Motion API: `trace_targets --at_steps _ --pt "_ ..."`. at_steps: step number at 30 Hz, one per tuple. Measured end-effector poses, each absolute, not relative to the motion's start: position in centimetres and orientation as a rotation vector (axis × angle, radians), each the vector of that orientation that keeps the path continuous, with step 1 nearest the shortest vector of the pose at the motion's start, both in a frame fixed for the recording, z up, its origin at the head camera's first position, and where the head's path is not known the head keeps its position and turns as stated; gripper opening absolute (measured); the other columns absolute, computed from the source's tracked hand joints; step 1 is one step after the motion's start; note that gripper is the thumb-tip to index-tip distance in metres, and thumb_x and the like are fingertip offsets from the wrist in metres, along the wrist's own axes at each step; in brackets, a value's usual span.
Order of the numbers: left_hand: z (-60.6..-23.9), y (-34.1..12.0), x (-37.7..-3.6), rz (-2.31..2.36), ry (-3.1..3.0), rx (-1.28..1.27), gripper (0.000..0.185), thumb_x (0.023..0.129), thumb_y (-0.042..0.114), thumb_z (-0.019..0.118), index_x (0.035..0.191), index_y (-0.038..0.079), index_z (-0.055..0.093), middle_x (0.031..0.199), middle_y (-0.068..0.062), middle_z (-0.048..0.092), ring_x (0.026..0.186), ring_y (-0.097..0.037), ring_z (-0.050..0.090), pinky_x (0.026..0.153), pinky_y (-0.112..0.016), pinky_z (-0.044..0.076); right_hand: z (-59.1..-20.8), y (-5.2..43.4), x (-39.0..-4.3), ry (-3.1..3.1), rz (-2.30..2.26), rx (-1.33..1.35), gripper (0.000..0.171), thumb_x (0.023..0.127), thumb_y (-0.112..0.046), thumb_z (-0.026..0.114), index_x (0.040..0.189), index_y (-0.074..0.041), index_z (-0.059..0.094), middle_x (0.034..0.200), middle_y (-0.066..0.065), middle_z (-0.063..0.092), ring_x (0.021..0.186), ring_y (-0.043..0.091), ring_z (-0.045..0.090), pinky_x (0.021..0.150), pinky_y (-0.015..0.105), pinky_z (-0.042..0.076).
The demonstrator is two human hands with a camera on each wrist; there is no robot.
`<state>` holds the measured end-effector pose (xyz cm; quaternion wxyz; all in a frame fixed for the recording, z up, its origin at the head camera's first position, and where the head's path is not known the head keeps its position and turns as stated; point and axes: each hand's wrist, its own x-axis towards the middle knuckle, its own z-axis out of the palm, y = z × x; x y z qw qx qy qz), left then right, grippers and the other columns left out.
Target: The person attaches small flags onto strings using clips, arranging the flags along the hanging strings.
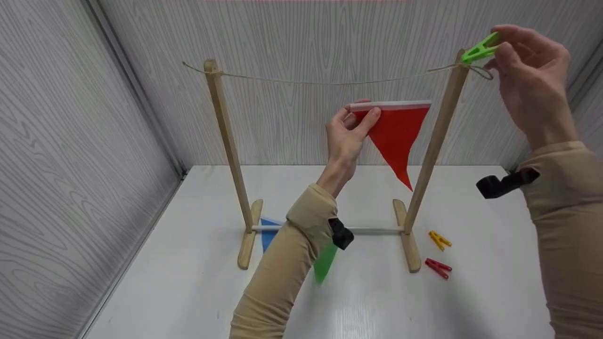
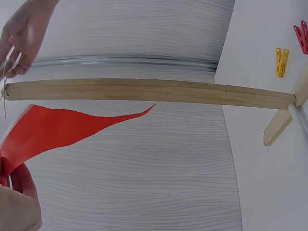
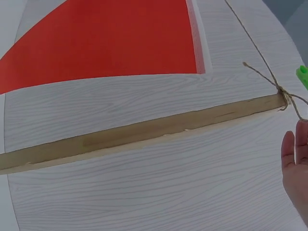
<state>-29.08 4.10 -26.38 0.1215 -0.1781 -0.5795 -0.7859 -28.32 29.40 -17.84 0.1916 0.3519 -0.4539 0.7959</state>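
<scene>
My left hand [image 1: 351, 127] pinches the top left corner of a red triangular flag [image 1: 396, 134] with a white top band and holds it up just below the string [image 1: 330, 83]. The string runs between two wooden posts [image 1: 228, 141] of a small stand. My right hand [image 1: 527, 70] pinches a green clothespin [image 1: 479, 49] beside the top of the right post [image 1: 435, 136]. In the left wrist view the red flag [image 2: 53, 127] hangs below the post [image 2: 149, 91]. The right wrist view shows the flag [image 3: 106, 38], the knot [image 3: 284, 91] and the green clothespin's tip [image 3: 303, 77].
A yellow clothespin [image 1: 439, 239] and a red clothespin [image 1: 438, 268] lie on the white table right of the stand's foot. A blue flag [image 1: 268, 233] and a green flag [image 1: 325, 263] lie under my left forearm. Grey wood-grain walls enclose the table.
</scene>
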Motion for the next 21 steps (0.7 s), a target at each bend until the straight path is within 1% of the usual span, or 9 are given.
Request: trace_targets --at_steps 5,9,14,17,21 --pt "-26.1 4.4 -29.2 -2.289 -1.699 -0.515 0.032 0.096 0.011 0.068 0.125 0.0 0.061 0.116 -0.022 0.072 0.098 -0.021 0.071 0.096 -0.029 0.058 -17.3 28.9 -28.8 -1.434 2.119 1.006 0.028 0.092 0.017 0.056 0.119 0.025 0.054 0.106 0.021 0.07 0.099 0.024 0.063 0.091 0.027 0.051" --pt "-25.7 4.8 -29.2 -2.283 -1.706 -0.519 0.029 0.097 0.011 0.067 0.123 0.0 0.062 0.115 -0.022 0.072 0.097 -0.019 0.071 0.096 -0.027 0.057 -17.0 28.6 -29.0 -1.567 2.038 1.016 0.028 0.093 0.014 0.058 0.12 0.022 0.058 0.108 0.018 0.071 0.102 0.022 0.065 0.096 0.025 0.051" --pt "-25.3 5.2 -29.2 -2.279 -1.698 -0.529 0.028 0.097 0.011 0.067 0.122 -0.001 0.062 0.116 -0.021 0.072 0.096 -0.017 0.07 0.095 -0.026 0.058 -16.8 28.2 -29.3 -1.662 1.937 1.024 0.027 0.092 0.013 0.061 0.118 0.019 0.061 0.106 0.015 0.073 0.098 0.019 0.066 0.094 0.023 0.052" --pt "-25.1 5.4 -29.1 -2.268 -1.702 -0.535 0.029 0.096 0.01 0.067 0.122 -0.001 0.061 0.115 -0.021 0.072 0.096 -0.017 0.07 0.094 -0.025 0.057 -16.7 27.9 -29.3 -1.725 1.881 0.958 0.026 0.091 0.009 0.065 0.116 0.015 0.065 0.103 0.012 0.073 0.093 0.017 0.066 0.092 0.021 0.053" --pt "-24.7 5.5 -29.1 -2.264 -1.707 -0.53 0.029 0.096 0.01 0.068 0.122 -0.002 0.061 0.114 -0.022 0.072 0.096 -0.017 0.07 0.094 -0.024 0.057 -16.6 27.4 -29.2 -1.807 1.763 0.887 0.024 0.091 0.004 0.068 0.114 0.01 0.069 0.102 0.009 0.073 0.091 0.017 0.063 0.091 0.02 0.051"
